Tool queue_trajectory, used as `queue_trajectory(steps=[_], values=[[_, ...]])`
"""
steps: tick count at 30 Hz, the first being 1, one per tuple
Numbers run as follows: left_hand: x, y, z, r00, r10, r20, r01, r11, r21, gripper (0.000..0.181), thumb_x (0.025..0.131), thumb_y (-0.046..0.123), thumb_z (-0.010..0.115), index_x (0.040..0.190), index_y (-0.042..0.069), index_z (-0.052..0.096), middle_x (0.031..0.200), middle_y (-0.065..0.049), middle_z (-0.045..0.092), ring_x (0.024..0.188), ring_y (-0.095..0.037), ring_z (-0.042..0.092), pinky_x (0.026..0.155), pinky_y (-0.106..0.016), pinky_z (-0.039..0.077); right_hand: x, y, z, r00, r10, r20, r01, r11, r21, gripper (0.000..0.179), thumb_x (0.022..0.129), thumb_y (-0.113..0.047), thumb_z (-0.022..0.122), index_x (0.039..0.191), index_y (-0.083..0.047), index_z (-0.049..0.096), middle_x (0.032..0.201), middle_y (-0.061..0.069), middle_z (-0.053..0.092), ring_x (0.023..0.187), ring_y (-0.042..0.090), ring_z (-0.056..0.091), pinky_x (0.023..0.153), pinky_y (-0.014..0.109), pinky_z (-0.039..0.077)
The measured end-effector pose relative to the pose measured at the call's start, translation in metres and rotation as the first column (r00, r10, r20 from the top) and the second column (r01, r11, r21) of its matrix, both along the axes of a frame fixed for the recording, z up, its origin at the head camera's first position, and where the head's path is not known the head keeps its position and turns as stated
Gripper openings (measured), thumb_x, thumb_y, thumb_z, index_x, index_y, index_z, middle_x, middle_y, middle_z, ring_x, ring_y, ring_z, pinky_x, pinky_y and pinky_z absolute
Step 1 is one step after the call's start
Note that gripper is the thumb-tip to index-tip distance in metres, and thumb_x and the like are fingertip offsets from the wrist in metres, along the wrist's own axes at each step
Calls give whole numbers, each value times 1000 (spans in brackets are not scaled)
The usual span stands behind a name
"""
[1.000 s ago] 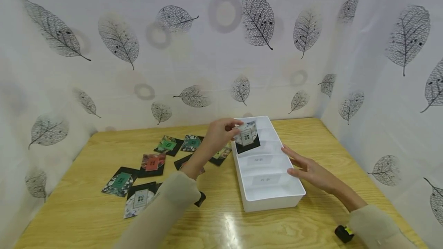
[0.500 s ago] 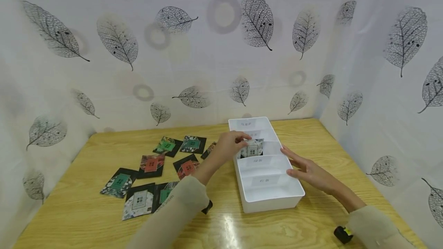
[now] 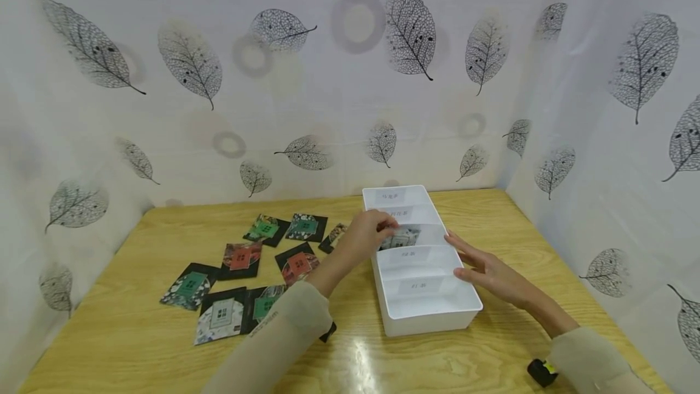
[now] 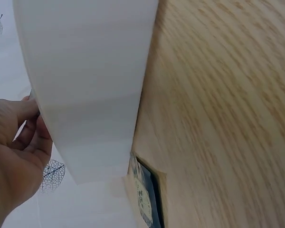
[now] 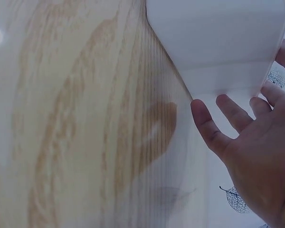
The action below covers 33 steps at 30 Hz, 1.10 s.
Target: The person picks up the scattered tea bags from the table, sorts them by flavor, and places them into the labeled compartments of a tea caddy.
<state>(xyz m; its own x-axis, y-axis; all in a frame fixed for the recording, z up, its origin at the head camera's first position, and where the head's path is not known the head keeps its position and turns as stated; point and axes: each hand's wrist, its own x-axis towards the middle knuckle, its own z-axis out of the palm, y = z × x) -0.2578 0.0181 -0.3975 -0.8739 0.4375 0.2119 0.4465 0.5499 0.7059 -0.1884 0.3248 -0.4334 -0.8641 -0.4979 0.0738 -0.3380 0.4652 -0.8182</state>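
1 white-labelled sachet [image 3: 403,238] sits in the middle compartment of 5 in 1 white box [image 3: 431,323], pinched between the left hand [image 3: 363,235]'s fingers and thumb. The right hand [image 3: 494,273] touches the box's right side, fingers extended. Leftward on 1 table [image 3: 421,363], I count 8 loose sachets [image 3: 239,259]: 4 green-labelled, 2 red, 1 white, 1 partly hidden.

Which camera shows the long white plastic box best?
The head view: it shows nearly all the long white plastic box, even its open top. Both wrist views show only part of its outside, cut off at the picture's top.
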Motion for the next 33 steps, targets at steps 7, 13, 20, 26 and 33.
queue_trajectory(steps=[7,13,20,26,33], values=[[6,-2,-10,984,12,-179,-18,999,-35,4,98,8,72,100,10,75,99,1,67,86,-8,62,72,-15,53,0,0,1,1000,-20,-1,20,999,29,67,108,-18,57,166,-15,23,171,16,10,145,52,32,104,25,42],[11,-4,-15,929,-39,-369,-35,981,-190,1,95,15,77,94,14,77,95,5,71,82,-9,65,73,-17,52,1,1,2,999,-33,13,32,999,31,68,108,-20,57,166,-18,23,172,12,10,146,50,32,103,24,41],[16,-10,-13,904,-109,-413,-5,964,-267,4,94,14,78,90,17,78,93,4,72,84,-12,66,79,-25,54,0,1,1,1000,-27,-8,27,999,46,68,108,-19,57,166,-17,23,172,13,10,145,53,32,103,27,42],[15,-12,-7,905,-180,-387,28,930,-366,10,97,16,74,99,16,83,98,4,76,92,-14,70,84,-27,55,0,1,-1,1000,-14,6,14,1000,13,67,108,-17,56,166,-15,22,171,16,8,145,53,29,103,19,39],[15,-13,-4,927,-218,-306,78,908,-412,17,102,14,67,108,17,83,108,2,77,100,-17,70,86,-28,56,0,0,0,1000,-13,5,13,1000,11,68,108,-17,56,166,-15,23,171,17,8,146,52,30,102,19,40]])
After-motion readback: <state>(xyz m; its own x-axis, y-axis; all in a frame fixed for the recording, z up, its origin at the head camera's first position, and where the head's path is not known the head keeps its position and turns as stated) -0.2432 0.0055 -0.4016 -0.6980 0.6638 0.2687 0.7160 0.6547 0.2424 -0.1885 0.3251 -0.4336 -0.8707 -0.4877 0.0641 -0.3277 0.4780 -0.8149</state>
